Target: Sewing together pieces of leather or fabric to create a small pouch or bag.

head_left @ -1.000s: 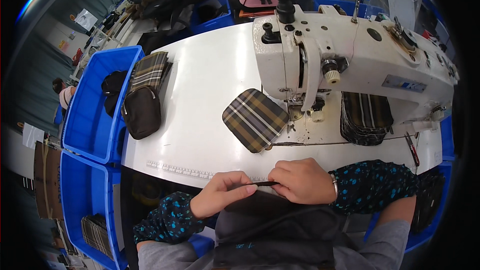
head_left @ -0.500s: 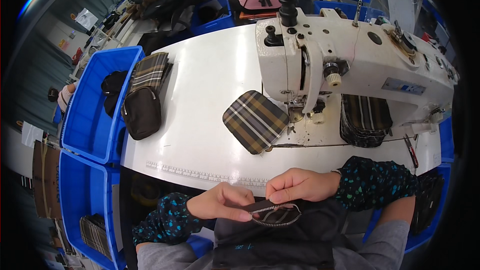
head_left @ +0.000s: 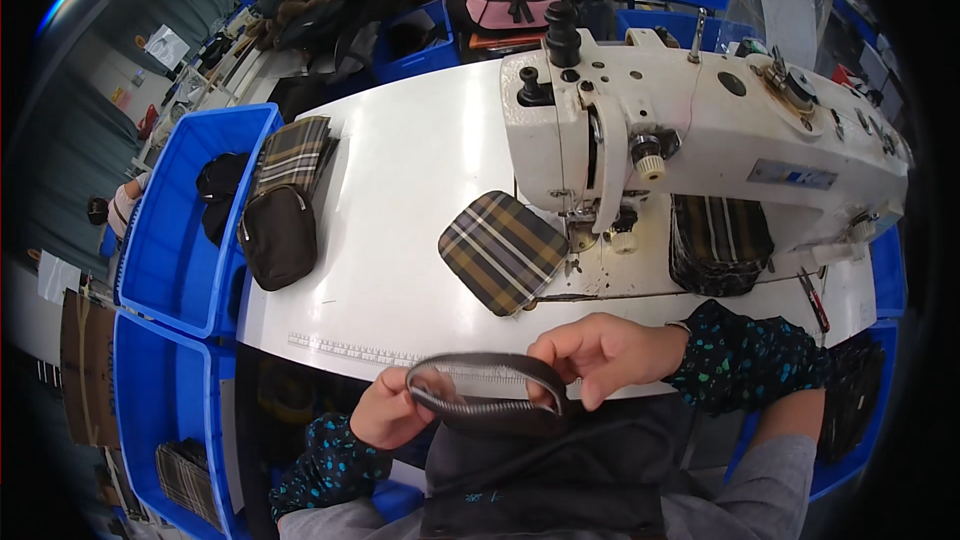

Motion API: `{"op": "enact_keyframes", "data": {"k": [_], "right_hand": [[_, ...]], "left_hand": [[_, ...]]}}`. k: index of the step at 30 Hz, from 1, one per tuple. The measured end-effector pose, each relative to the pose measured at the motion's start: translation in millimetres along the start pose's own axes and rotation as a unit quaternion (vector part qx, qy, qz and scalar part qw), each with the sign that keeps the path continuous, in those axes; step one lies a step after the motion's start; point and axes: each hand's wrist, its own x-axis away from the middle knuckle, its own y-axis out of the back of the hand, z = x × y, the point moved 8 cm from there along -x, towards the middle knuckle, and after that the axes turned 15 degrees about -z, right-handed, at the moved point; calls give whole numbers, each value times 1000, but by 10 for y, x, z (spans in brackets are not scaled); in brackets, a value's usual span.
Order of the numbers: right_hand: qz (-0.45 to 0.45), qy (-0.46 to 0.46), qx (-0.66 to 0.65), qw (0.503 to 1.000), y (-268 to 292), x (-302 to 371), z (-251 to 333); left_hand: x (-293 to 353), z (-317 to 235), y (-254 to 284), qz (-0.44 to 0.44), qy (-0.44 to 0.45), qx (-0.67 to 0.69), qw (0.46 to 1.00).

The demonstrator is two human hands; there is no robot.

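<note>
Head view: the left hand (head_left: 388,410) pinches one end of a dark zippered fabric loop (head_left: 490,360) in its fingers, near the edge of the white tabletop (head_left: 385,240); the right hand (head_left: 612,355), fingers half curled, meets the other end, whether gripping I cannot tell.

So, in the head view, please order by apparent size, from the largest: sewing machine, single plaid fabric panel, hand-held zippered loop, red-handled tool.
1. Sewing machine
2. Plaid fabric panel and zippered loop: not ranked; they look close, and the loop seems nearer the camera
3. Red-handled tool
</note>
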Motion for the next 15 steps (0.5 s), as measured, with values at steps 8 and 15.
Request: {"op": "enact_keyframes", "data": {"k": [8,15], "right_hand": [[-145,-3,127,981,240,-88,-30],[-140,20,270,953,205,-38,-167]], "left_hand": [[-159,-136,-24,-55,65,-54,995],[-322,121,-531,-15,66,-385,920]]}}
